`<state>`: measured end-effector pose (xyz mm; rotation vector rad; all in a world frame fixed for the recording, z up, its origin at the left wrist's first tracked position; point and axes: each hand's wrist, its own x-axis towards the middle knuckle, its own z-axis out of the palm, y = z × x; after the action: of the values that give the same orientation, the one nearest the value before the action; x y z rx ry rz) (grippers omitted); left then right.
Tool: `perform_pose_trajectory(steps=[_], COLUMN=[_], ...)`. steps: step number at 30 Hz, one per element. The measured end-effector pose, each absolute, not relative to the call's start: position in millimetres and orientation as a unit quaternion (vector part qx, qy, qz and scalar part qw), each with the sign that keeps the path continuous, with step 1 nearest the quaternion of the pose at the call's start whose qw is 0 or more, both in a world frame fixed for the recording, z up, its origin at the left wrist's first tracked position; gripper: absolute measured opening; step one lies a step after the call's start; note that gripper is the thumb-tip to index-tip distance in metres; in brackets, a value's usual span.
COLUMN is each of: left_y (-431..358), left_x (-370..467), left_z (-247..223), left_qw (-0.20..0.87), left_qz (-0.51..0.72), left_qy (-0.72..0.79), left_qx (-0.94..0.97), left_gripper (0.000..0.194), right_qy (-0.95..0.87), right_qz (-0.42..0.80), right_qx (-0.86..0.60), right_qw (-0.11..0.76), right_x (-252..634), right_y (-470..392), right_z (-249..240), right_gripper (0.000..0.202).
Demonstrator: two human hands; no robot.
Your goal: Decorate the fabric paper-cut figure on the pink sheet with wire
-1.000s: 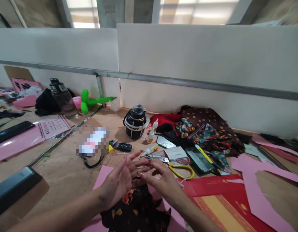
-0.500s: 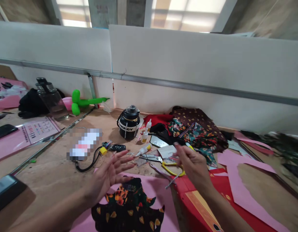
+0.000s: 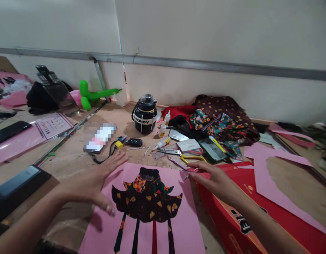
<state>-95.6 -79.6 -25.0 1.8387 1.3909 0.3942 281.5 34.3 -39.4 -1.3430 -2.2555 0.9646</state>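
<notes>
My left hand (image 3: 95, 183) is over the left edge of a pink sheet (image 3: 189, 218), empty, its fingers spread and thumb apart. Near the sheet's upper right corner, my right hand (image 3: 212, 176) pinches a short silvery beaded strip (image 3: 188, 174) between thumb and fingers. On the sheet lies a layered patchwork of printed fabric (image 3: 148, 203), dark with gold heart shapes below and floral pieces above. Narrow fabric strips (image 3: 154, 236) run down from its lower edge. Just beyond my right fingers are yellow-handled scissors (image 3: 192, 158).
Behind the sheet lie a glue bottle (image 3: 161, 143), a car key (image 3: 133, 142) and a phone (image 3: 101, 137). A black jug (image 3: 145, 116) stands near the wall. Fabric scraps (image 3: 218, 123) are heaped at back right. A red bag (image 3: 247, 197) and cut pink paper (image 3: 274, 183) lie right.
The view has tilted down, showing more of the sheet and the fabric strips. Both hands have lowered toward the sheet; the left has turned from palm-up to palm-down. The right still holds the strip.
</notes>
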Motion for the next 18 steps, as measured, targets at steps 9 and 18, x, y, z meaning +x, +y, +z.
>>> perform_pose_trajectory(steps=[9, 18], left_y=[-123.0, -118.5], left_x=[-91.5, -84.2], left_z=[-74.9, -72.6], left_qw=[0.312, 0.301], left_qz=[-0.005, -0.057], left_qy=[0.568, 0.587], left_qx=[0.761, 0.749], left_gripper=[0.145, 0.154], right_qy=[-0.879, -0.880], right_qz=[0.220, 0.235], right_qx=[-0.420, -0.411], right_qw=[0.052, 0.045], right_x=[258.9, 260.1], right_y=[33.8, 34.2], right_z=[-48.0, -36.0], right_gripper=[0.048, 0.035])
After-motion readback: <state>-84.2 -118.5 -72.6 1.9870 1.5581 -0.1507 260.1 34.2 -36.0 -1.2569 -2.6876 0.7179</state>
